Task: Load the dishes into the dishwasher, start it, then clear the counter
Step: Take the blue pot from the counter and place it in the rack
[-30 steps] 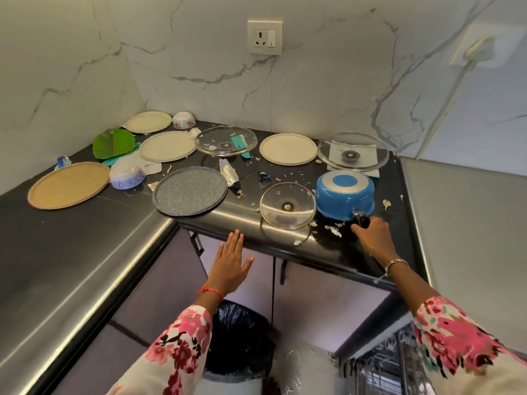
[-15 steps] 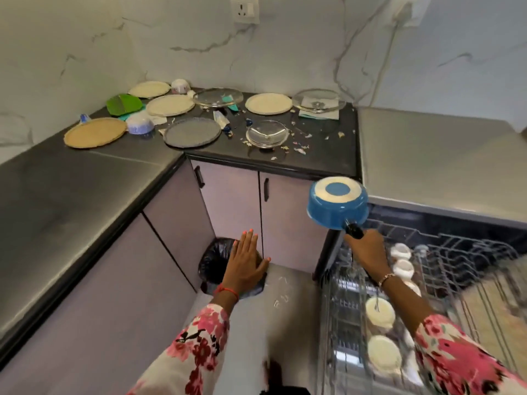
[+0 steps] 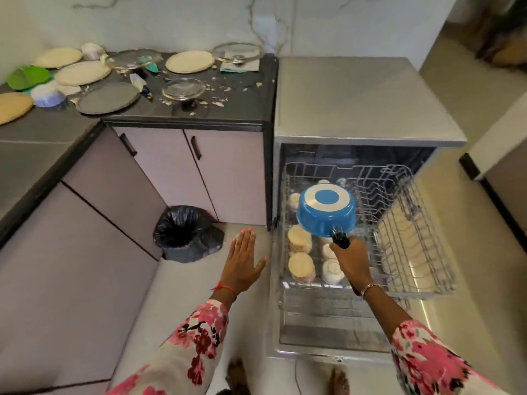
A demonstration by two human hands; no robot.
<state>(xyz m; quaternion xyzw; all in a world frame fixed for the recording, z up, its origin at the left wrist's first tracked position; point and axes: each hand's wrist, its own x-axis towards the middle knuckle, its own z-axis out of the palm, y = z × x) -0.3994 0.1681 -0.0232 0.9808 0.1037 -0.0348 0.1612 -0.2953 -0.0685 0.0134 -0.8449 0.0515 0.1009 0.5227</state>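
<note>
My right hand (image 3: 348, 258) grips the black handle of a blue saucepan (image 3: 325, 212), held upside down above the pulled-out upper rack (image 3: 410, 240) of the open dishwasher (image 3: 362, 101). Several cups and bowls sit upside down in the rack's left half. My left hand (image 3: 242, 260) hovers flat with straight fingers over the floor, holding nothing. On the dark counter (image 3: 239, 106) lie several cream plates, a grey plate (image 3: 107, 97), glass lids such as the near one (image 3: 184, 89), a green plate (image 3: 27, 76) and a small bowl (image 3: 48, 96).
A bin lined with a black bag (image 3: 186, 233) stands on the floor in the cabinet corner. Food scraps are scattered on the counter. The dishwasher door (image 3: 325, 332) lies open at floor level beneath the rack. My bare feet show at the bottom edge.
My right hand has carried the blue saucepan from the counter down and right, over the dishwasher rack. My view has turned toward the dishwasher; my left hand stayed flat and lowered.
</note>
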